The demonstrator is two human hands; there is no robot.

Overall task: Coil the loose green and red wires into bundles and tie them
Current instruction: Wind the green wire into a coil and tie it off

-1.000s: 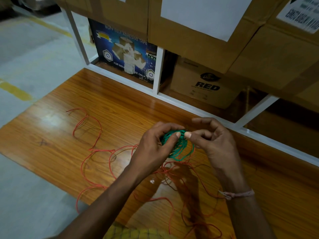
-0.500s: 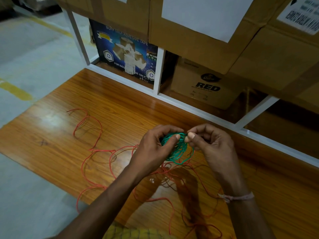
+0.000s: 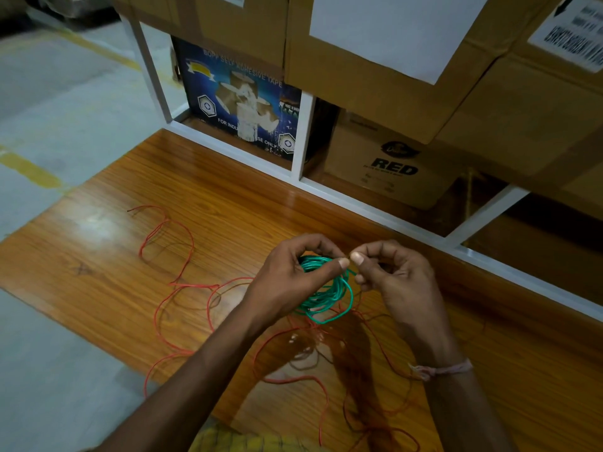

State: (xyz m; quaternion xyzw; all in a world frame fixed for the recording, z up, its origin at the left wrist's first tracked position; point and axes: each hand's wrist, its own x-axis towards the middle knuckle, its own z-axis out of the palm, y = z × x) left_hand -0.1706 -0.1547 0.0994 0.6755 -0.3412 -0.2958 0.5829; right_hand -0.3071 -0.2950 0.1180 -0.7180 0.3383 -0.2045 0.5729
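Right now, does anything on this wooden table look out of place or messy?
Only the thin red wire: it sprawls uncoiled in loose loops across the wooden table, beneath both hands. The green wire coil is held by the left hand; the right hand pinches its end.

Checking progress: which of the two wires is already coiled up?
The green wire, looped into a bundle that both hands hold above the table. The red wire lies loose.
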